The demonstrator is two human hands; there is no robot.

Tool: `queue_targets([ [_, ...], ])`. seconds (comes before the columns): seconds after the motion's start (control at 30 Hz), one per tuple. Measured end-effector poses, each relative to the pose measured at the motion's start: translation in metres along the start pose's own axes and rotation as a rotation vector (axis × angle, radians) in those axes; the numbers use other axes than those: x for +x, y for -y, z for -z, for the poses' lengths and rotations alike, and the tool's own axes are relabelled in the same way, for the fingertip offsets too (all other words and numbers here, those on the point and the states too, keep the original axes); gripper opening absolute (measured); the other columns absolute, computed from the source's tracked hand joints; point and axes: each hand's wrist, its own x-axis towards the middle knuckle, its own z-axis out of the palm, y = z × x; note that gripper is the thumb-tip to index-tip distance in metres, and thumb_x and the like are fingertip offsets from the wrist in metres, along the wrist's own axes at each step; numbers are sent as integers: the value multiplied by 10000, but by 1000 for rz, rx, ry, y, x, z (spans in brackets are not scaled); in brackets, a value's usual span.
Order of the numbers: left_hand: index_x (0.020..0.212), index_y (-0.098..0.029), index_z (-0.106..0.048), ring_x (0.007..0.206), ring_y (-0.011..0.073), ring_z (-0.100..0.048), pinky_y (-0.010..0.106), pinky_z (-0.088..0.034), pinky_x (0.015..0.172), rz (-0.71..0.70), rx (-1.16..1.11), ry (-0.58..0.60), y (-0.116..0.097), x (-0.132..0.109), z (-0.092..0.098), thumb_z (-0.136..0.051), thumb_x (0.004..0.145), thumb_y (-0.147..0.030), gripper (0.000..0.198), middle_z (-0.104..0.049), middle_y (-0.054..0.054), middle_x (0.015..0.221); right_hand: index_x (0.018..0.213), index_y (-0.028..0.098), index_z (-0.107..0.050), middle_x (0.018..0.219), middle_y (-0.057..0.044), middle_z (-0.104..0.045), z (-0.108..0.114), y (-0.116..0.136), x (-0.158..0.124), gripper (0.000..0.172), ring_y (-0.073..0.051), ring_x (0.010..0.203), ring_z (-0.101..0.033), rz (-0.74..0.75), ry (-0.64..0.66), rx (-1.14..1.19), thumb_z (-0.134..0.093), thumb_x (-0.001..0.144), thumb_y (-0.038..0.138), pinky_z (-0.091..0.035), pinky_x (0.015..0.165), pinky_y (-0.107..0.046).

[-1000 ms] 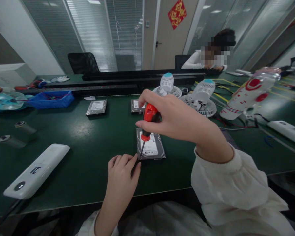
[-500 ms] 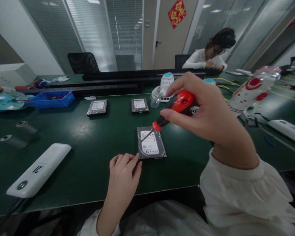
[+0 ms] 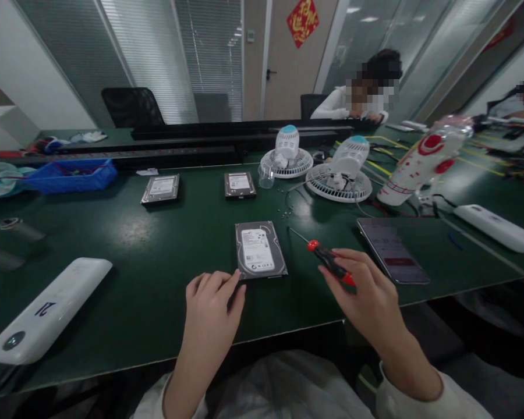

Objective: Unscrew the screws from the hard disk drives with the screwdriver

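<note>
A hard drive [image 3: 258,250] with a white label lies flat on the green table in front of me. At its near left corner rests my left hand [image 3: 213,302], index finger and thumb pinching the edge and the other fingers curled. My right hand [image 3: 367,294] is closed around the red and black handle of a screwdriver [image 3: 329,261]. The screwdriver's thin shaft points up and left, its tip just right of the drive and apart from it. Several small screws [image 3: 287,213] are scattered beyond the tip.
Two more hard drives, one at left [image 3: 160,190] and one nearer the middle [image 3: 240,185], lie farther back. Small white fans [image 3: 338,174], a clear cup [image 3: 266,176], a bottle [image 3: 421,157] and a phone [image 3: 393,250] stand right. A white power bank [image 3: 48,311] and blue tray [image 3: 72,176] are left.
My right hand has lowered the screwdriver from above the hard drive to the table on its right. My left hand stays at the drive's corner. The view has shifted slightly right.
</note>
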Motion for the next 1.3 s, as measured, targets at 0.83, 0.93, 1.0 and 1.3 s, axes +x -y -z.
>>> queue_targets([
  [0.83, 1198, -137, -819, 919, 274, -720, 495, -475, 987, -13, 16, 12, 0, 0, 0, -638, 1057, -160, 230, -775, 72, 990, 1017, 171, -707, 1046, -106, -782, -1, 22, 7, 145, -348, 976, -652, -200, 355, -199, -738, 1001, 311, -467, 760, -426],
  [0.93, 1201, -166, -817, 927, 273, -720, 495, -483, 994, -6, 24, 12, 0, 0, 0, -619, 1064, -174, 241, -782, 69, 997, 1021, 154, -732, 1064, -107, -784, 2, 22, 32, 96, -330, 1027, -649, -176, 359, -7, -707, 1016, 247, -496, 849, -444],
  [1.0, 1207, -182, -815, 921, 270, -718, 491, -486, 992, -5, 27, 12, 0, 0, -1, -611, 1064, -180, 249, -785, 65, 996, 1041, 143, -749, 1020, -94, -787, -2, 27, 51, 107, -290, 1007, -651, -151, 415, 195, -692, 1034, 233, -515, 895, -429],
  [1.3, 1232, -177, -803, 920, 257, -715, 458, -474, 955, -15, 6, 18, 3, 0, 0, -614, 1065, -171, 253, -779, 60, 988, 987, 111, -809, 1021, -122, -796, -53, 54, 99, 95, -262, 1060, -648, 16, 774, 454, -741, 999, 175, -486, 956, -390],
])
